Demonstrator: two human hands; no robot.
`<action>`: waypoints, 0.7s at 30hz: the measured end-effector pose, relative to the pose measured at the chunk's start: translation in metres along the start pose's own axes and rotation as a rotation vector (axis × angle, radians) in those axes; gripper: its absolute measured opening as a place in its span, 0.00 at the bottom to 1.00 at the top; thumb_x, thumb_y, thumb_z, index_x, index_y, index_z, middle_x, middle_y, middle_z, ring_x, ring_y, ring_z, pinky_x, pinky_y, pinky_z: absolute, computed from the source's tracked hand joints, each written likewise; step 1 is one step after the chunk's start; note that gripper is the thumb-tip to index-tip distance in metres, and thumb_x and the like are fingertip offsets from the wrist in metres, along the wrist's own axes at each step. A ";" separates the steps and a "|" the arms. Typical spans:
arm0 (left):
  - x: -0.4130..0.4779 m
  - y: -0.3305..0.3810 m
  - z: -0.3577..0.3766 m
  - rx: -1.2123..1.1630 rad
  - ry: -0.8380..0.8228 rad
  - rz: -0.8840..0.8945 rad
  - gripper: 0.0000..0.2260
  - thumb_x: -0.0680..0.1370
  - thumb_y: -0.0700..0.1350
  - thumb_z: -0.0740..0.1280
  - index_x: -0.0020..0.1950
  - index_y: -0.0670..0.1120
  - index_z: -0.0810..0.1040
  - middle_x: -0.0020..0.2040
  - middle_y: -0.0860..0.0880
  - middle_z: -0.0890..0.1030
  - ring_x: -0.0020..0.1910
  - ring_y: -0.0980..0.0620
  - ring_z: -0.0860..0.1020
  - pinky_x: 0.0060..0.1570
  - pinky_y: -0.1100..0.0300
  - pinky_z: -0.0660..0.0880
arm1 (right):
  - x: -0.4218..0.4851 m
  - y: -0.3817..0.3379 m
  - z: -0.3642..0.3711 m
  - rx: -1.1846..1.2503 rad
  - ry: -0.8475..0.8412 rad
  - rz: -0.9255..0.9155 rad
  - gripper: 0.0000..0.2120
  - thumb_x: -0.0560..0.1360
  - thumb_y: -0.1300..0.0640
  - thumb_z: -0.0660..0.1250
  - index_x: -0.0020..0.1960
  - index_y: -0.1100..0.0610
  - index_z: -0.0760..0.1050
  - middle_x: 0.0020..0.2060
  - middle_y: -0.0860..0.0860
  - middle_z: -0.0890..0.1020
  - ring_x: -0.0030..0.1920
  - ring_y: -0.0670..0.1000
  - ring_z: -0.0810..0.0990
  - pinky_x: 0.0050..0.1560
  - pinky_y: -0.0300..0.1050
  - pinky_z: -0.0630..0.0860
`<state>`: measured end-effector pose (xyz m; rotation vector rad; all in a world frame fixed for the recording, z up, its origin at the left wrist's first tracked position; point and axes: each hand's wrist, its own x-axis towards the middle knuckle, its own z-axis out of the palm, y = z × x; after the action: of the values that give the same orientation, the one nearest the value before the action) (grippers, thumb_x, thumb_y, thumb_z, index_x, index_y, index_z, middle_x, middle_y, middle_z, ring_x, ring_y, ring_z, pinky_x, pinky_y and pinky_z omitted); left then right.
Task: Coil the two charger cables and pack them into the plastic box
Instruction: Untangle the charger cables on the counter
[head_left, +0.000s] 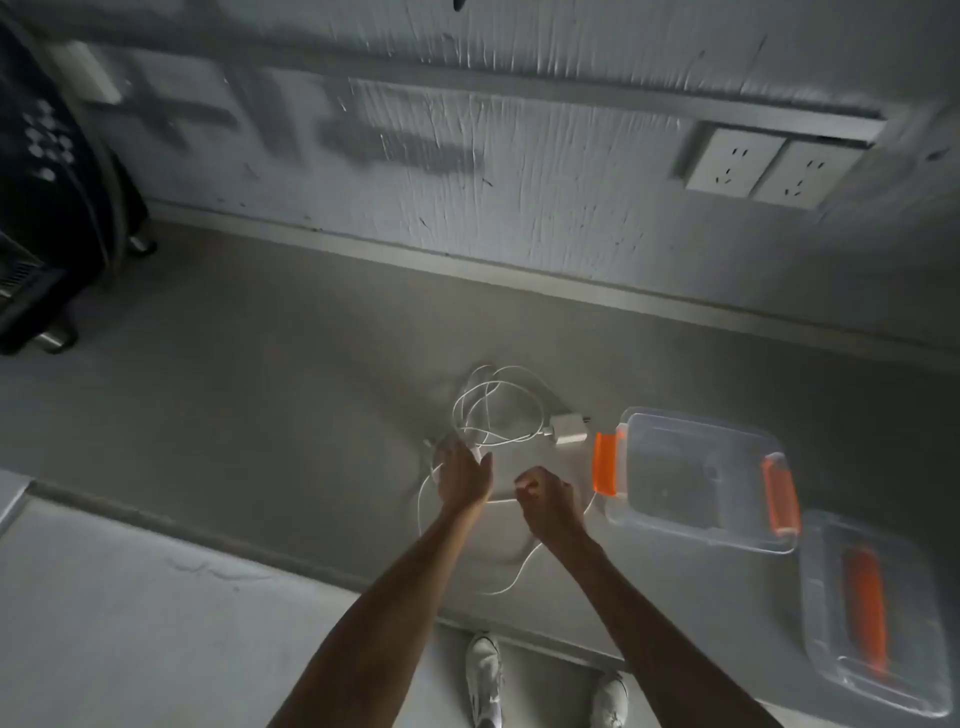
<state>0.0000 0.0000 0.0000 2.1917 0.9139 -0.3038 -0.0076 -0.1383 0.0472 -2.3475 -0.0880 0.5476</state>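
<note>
White charger cables (493, 410) lie tangled in loose loops on the grey surface, joined to a white plug adapter (569, 428). My left hand (462, 475) rests on the near part of the tangle, fingers around a white cable end. My right hand (545, 499) is closed in a fist pinching a strand that runs between both hands and trails in a loop toward me. The clear plastic box (644, 512) with orange latches stands open just right of the adapter.
The box's clear lid (883, 608) with an orange handle lies at the right, near the edge. Wall sockets (758, 166) sit on the back wall. A dark wheeled case (57, 208) stands far left. My white shoes (485, 675) show below the front edge.
</note>
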 end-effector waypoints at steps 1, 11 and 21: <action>0.005 0.000 0.003 0.049 -0.002 0.003 0.28 0.78 0.54 0.63 0.73 0.39 0.65 0.75 0.39 0.65 0.73 0.40 0.65 0.69 0.51 0.63 | 0.007 -0.001 0.003 -0.032 -0.021 0.028 0.09 0.75 0.59 0.63 0.52 0.53 0.79 0.52 0.53 0.85 0.54 0.57 0.82 0.55 0.48 0.76; -0.004 0.025 -0.081 0.104 -0.231 0.078 0.25 0.70 0.58 0.57 0.58 0.43 0.77 0.55 0.41 0.82 0.53 0.40 0.80 0.47 0.54 0.74 | 0.038 -0.023 0.016 0.022 -0.123 -0.394 0.35 0.72 0.57 0.68 0.76 0.55 0.60 0.70 0.59 0.68 0.67 0.57 0.70 0.60 0.55 0.75; -0.062 0.079 -0.222 -0.114 -0.170 0.463 0.15 0.77 0.49 0.56 0.44 0.44 0.80 0.37 0.48 0.79 0.39 0.44 0.80 0.33 0.58 0.74 | 0.051 -0.107 0.008 0.242 0.012 -0.165 0.12 0.76 0.50 0.67 0.53 0.58 0.80 0.50 0.54 0.84 0.46 0.49 0.81 0.44 0.40 0.72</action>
<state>-0.0027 0.0866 0.2277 2.1580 0.3080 -0.2030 0.0450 -0.0429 0.0944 -2.0859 -0.1977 0.4372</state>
